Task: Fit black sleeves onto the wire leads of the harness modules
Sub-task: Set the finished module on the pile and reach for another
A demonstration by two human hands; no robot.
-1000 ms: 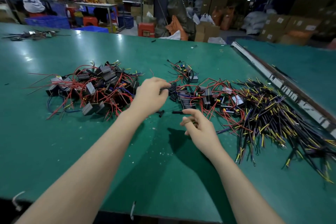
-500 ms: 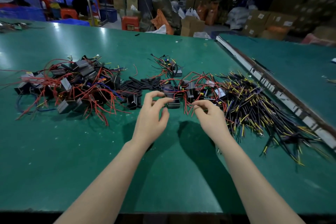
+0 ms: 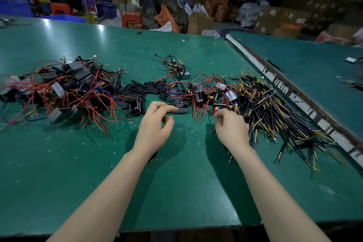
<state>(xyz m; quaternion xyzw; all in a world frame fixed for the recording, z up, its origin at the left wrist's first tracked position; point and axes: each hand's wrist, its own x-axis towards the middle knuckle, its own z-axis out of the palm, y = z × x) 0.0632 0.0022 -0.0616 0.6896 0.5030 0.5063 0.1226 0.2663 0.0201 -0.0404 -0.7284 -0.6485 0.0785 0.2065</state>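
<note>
Both forearms reach over the green surface [image 3: 59,163] to the sleeve pile. Left hand [image 3: 155,124]: fingers curled, tips touching a black module [image 3: 181,108] just near of the black sleeves [image 3: 143,89]. Right hand [image 3: 231,127]: fingers curled, holding what can't be told. Left of the sleeves, a big module heap [image 3: 64,92]; right, a smaller module cluster [image 3: 200,92], then a loose wire bundle [image 3: 275,108]. Sleeved versus bare leads can't be told; likely much work left.
</note>
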